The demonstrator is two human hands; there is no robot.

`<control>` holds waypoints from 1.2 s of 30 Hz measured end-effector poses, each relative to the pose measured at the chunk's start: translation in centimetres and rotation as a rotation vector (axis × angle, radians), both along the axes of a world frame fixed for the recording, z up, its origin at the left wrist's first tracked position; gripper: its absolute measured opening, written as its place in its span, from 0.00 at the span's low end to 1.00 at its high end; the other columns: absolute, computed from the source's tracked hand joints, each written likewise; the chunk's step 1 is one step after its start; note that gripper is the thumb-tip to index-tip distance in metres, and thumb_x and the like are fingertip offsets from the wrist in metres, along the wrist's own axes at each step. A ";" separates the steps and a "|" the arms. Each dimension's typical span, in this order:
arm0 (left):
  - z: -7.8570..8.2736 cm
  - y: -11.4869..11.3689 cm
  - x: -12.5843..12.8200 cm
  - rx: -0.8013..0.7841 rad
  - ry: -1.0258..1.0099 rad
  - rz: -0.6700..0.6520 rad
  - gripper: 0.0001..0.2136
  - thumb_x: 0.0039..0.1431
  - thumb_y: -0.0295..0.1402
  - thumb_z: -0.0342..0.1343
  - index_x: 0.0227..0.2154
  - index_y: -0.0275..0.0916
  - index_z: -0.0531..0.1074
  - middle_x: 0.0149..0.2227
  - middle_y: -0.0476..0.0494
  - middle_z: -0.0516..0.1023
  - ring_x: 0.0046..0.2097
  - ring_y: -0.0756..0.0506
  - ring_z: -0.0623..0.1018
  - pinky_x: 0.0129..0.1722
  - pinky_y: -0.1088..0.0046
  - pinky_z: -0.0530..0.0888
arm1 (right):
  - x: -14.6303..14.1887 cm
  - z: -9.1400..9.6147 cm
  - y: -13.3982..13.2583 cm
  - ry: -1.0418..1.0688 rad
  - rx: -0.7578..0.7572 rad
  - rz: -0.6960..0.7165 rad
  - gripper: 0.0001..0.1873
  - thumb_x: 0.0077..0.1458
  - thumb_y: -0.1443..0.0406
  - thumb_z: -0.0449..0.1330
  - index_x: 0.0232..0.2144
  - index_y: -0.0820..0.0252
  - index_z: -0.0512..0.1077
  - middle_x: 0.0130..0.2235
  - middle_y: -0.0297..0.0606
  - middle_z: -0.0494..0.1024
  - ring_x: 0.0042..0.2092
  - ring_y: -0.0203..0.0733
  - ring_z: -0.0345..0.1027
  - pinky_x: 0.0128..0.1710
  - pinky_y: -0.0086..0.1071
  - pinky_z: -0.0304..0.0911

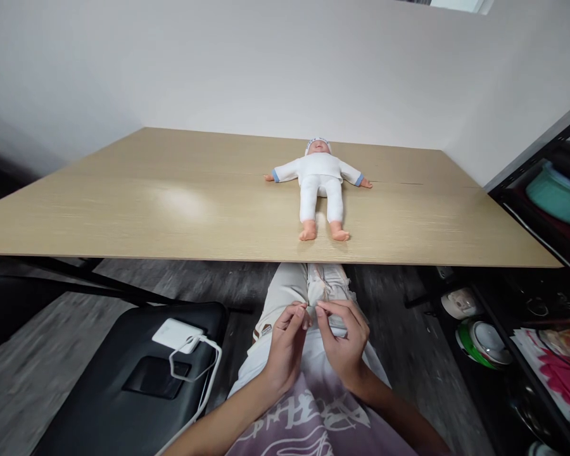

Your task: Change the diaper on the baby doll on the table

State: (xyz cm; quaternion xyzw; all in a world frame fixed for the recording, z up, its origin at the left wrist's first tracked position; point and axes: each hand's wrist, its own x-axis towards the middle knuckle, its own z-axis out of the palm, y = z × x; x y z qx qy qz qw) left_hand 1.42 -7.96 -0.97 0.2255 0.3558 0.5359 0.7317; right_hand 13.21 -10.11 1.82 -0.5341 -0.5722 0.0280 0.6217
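Trousers (289,288): soft, light cloth, probably; pinch a fold.
Left hand (285,348): grip closed on trousers.
Right hand (344,342): likewise.
Doll (320,183): on bench (171,202), well apart.

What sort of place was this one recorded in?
Most likely a room in a home: a plain wooden table with a baby doll lying on it, black shelving stuffed with bowls and household goods, a black chair alongside.
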 end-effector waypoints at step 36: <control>-0.7 0.4 -1.1 0.390 0.529 0.097 0.17 0.62 0.49 0.69 0.28 0.41 0.82 0.34 0.43 0.79 0.40 0.40 0.78 0.44 0.66 0.72 | 0.8 -1.3 0.7 -0.038 -0.201 0.111 0.11 0.63 0.72 0.65 0.41 0.52 0.85 0.35 0.34 0.86 0.35 0.41 0.80 0.38 0.34 0.76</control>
